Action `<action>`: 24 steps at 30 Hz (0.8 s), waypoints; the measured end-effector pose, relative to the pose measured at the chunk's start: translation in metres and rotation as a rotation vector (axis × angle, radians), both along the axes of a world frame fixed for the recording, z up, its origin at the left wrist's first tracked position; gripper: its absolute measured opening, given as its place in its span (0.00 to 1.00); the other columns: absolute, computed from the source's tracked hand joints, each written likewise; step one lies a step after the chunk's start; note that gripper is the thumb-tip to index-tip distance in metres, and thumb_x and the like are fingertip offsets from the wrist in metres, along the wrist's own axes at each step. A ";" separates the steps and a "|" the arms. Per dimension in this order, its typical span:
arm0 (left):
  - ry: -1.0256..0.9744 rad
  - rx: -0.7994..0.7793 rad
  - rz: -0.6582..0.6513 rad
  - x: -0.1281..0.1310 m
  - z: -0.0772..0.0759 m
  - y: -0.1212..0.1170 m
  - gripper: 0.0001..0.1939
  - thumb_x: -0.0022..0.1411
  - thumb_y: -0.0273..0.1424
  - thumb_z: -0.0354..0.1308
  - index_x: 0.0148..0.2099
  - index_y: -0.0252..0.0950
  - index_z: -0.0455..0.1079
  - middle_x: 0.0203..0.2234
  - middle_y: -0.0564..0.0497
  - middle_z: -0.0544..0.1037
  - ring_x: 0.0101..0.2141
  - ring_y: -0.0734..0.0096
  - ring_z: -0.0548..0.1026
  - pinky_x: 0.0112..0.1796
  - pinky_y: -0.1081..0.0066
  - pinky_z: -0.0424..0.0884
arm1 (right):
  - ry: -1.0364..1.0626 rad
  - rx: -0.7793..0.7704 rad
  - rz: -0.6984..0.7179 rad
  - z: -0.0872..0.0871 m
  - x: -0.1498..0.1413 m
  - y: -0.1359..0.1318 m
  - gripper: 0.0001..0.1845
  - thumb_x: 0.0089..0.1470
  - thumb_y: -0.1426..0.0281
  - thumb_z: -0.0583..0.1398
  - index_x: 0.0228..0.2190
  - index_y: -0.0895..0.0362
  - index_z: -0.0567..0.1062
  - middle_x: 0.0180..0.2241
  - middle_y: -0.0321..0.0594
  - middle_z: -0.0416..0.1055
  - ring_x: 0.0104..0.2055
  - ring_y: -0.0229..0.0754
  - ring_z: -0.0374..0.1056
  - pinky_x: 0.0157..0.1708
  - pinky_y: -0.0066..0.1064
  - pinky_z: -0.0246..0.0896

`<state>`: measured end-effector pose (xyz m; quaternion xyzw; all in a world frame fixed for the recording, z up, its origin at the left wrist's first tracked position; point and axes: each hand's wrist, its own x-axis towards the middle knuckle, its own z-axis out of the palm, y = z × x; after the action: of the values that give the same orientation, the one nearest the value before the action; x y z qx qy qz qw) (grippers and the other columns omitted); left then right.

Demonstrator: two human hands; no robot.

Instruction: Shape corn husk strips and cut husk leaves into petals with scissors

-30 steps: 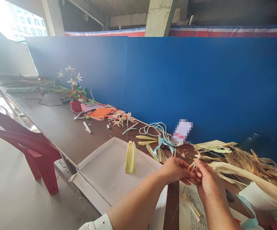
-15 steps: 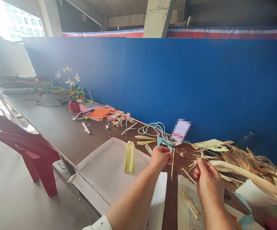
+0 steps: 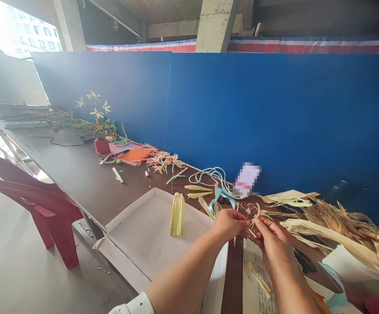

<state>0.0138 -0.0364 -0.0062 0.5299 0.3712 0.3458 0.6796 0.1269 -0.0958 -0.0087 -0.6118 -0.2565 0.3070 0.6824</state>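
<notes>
Two bare hands meet above the brown tabletop (image 3: 84, 161), close together near its right side. The right hand (image 3: 276, 242) pinches a small bunch of pale husk strips (image 3: 257, 212) between thumb and fingers, loose ends sticking out past the fingertips. The left hand (image 3: 230, 223) has its fingertips drawn together just beside the bunch; whether they grip a strand, I cannot tell. Below the right hand lies a page of writing (image 3: 249, 255) with short straw pieces (image 3: 260, 279) on it. A heap of dry husks (image 3: 349, 222) spreads to the right, near a white container (image 3: 348, 264). Left of the hands, a yellow-green husk (image 3: 177, 216) lies in a shallow white tray (image 3: 137, 226), near pale blue ribbon (image 3: 220, 195).
</notes>
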 end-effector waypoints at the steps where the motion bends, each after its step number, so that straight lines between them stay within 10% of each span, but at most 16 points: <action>1: 0.006 0.003 0.017 0.000 0.000 0.001 0.08 0.47 0.29 0.65 0.29 0.30 0.71 0.16 0.56 0.68 0.18 0.83 0.63 0.21 0.79 0.62 | -0.020 -0.013 -0.002 -0.001 0.000 0.001 0.22 0.31 0.60 0.71 0.32 0.54 0.75 0.15 0.28 0.63 0.17 0.32 0.56 0.14 0.23 0.50; 24: 0.146 0.039 0.156 -0.006 -0.007 0.014 0.12 0.48 0.29 0.61 0.38 0.34 0.69 0.26 0.52 0.73 0.22 0.74 0.71 0.23 0.74 0.70 | -0.287 -0.126 -0.132 -0.036 0.021 0.019 0.20 0.37 0.61 0.65 0.33 0.54 0.68 0.16 0.31 0.67 0.15 0.40 0.64 0.17 0.32 0.59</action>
<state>0.0078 -0.0224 -0.0129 0.5360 0.4531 0.3655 0.6114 0.1478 -0.0771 -0.0451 -0.7066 -0.2906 0.1864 0.6177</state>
